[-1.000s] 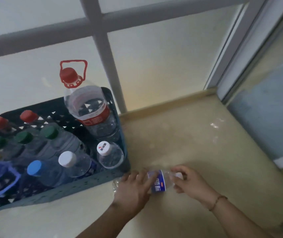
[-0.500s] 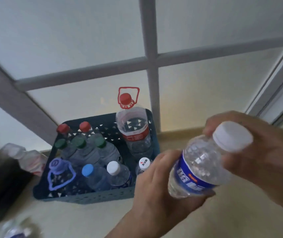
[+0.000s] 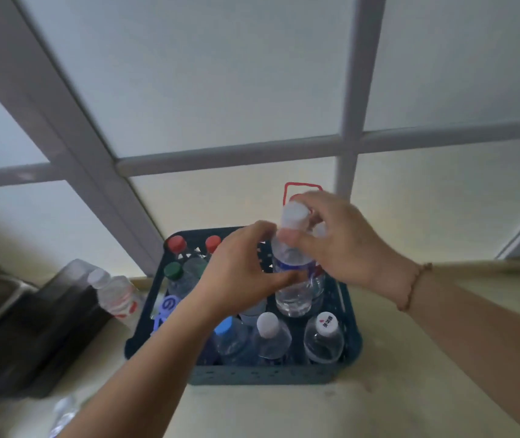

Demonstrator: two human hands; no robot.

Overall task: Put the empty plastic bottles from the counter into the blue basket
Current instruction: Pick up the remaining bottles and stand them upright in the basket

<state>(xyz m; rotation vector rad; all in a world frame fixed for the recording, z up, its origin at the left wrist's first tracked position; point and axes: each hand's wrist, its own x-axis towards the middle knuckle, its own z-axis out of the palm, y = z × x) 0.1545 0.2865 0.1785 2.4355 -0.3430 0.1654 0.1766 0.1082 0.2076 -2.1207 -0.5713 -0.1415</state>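
While both the left hand [image 3: 236,276] and right hand [image 3: 343,248] grip one bottle [image 3: 293,279] above the nearly full basket [image 3: 271,373], two bottles [image 3: 115,295] remain on the bench [image 3: 410,390], left of frame.

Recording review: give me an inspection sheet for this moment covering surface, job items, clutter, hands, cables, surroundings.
Surface: beige counter, bare at right.
Job's things: blue basket crowded with upright capped bottles; white-capped bottle held upright over it; two more bottles outside, one left of the basket, one blurred at the near edge.
Clutter: dark box at left.
Hands: left hand on the bottle's body, right hand at its neck.
Cables: nothing seen.
Surroundings: frosted window behind.
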